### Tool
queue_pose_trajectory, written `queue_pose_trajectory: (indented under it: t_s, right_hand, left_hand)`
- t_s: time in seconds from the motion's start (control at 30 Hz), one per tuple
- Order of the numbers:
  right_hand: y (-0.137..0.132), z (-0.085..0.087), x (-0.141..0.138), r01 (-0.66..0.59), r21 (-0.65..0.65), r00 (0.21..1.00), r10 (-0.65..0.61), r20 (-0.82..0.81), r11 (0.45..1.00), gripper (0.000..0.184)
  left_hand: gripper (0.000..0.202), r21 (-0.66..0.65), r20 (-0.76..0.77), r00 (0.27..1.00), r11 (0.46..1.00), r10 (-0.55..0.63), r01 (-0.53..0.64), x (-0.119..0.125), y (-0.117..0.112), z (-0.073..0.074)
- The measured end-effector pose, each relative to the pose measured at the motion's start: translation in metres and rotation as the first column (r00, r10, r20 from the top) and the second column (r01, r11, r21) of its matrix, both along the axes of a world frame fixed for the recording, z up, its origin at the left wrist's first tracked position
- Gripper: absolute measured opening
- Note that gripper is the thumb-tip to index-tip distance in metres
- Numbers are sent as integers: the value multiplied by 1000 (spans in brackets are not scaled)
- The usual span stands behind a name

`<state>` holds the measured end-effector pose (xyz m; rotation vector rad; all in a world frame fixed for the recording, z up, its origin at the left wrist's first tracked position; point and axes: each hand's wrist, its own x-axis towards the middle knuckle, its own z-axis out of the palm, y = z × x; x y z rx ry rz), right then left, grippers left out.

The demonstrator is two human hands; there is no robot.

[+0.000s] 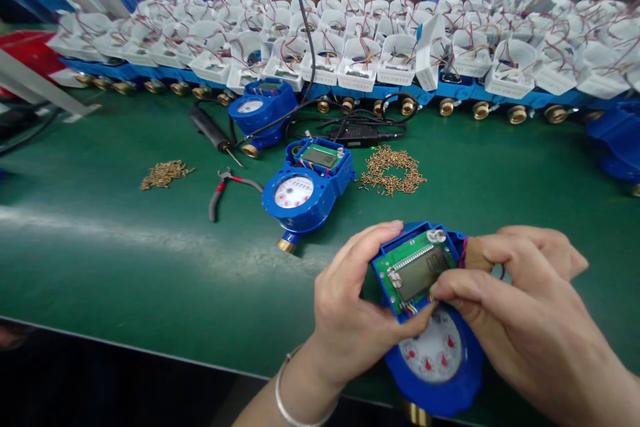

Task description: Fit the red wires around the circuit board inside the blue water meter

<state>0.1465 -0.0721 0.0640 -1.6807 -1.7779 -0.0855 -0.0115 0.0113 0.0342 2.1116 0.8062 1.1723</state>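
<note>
A blue water meter point(473, 353) with a white dial with red pointers is held up over the front of the bench. My left hand point(345, 300) is closed round the meter's upper housing, thumb along its lower edge. Inside that housing sits a green circuit board point(393, 260) with a grey LCD. My right hand point(520, 300) is at the housing's right side, its thumb pressed by the coloured wires point(431, 296) at the board's lower edge. Dark red wires point(463, 252) come out beside my right index finger. Whether a wire is pinched in the right fingertips is hidden.
On the green bench point(200, 287) stand two more blue meters point(320, 207), point(267, 117). Red-and-black cutters point(216, 197), a black electric screwdriver point(210, 128) and two piles of brass screws point(165, 174), point(393, 172) lie around them. Rows of meters with white covers point(360, 60) line the back.
</note>
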Motion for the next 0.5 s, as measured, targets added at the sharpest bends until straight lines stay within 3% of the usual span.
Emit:
queue_pose_trajectory:
  t_s: [0.1,0.3,0.4,0.5]
  right_hand:
    - [-4,-3,5,9,-12,999,-8,44,1000,21]
    - [-7,-2,9,-91,-40,958,98,268,995,20]
    - [-3,2,6,-62,-26,989,65,134,998,21]
    - [0,3,12,-46,38,999,47,-24,998,11]
  left_hand:
    - [65,17,4,1000,1000,4,-4,1,-1,1]
    - [63,40,-27,1000,999,14,-13,3,-2,2]
    - [64,20,-55,998,1000,1,0,1,0,3]
    - [66,-59,-23,999,998,-26,24,-2,4,5]
